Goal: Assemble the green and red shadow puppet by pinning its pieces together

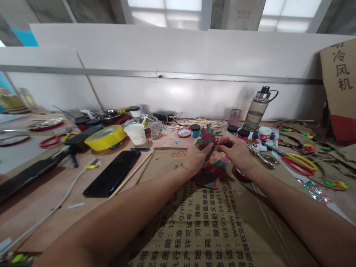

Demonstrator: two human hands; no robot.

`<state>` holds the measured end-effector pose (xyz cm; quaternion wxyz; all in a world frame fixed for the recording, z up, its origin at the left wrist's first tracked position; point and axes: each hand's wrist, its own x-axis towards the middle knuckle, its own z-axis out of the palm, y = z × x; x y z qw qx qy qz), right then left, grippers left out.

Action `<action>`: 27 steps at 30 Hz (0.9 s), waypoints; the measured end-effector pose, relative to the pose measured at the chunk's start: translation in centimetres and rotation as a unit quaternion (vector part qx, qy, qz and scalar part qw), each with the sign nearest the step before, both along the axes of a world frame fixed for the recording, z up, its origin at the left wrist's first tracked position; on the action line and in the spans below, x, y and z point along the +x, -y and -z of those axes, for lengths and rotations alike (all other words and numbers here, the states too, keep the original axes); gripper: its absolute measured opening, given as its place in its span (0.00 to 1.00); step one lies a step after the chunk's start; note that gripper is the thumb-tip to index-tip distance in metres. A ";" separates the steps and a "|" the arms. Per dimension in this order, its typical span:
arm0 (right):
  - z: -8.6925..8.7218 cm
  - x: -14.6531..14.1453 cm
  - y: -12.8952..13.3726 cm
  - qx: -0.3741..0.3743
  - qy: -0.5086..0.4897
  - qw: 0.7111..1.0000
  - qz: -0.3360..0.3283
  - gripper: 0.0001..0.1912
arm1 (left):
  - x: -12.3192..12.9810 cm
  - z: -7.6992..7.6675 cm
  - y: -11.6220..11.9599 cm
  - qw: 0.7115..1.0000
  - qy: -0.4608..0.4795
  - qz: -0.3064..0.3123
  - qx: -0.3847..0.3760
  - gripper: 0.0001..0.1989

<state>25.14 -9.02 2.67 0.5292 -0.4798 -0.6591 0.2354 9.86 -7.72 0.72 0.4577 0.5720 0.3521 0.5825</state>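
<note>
Over the printed cardboard sheet (191, 222), my left hand (198, 157) grips a painted cut-out (205, 137) in dark red and green with a jagged, leafy outline. My right hand (232, 148) is closed in a pinch at the cut-out's right edge. Something small and red shows at those fingertips, too small to name. Below both hands a second painted piece (213, 172), red, green and pink, lies on the cardboard. A red-rimmed round lid, partly hidden, sits under my right wrist.
To the left lie a black phone (112, 173), yellow tape (105, 137) and a white cup (135, 133). Paint jars, a dish of beads (184, 132) and a water bottle (257, 109) stand behind. Scissors (297, 163) and pliers (264, 156) rest at right, beside braided cord pieces (325, 163).
</note>
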 end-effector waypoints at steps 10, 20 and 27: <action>-0.3 -0.1 0.4 0.026 0.018 0.999 0.018 0.06 | -0.2 -0.9 0.8 1.000 -0.004 -0.003 -0.031 0.09; 0.0 -0.1 0.3 0.035 0.024 0.999 0.020 0.06 | -0.2 -0.8 0.6 0.998 0.009 0.012 -0.060 0.07; -0.1 -0.2 0.6 0.045 0.030 0.998 0.025 0.07 | -0.1 -0.2 0.2 0.999 0.011 -0.002 -0.045 0.11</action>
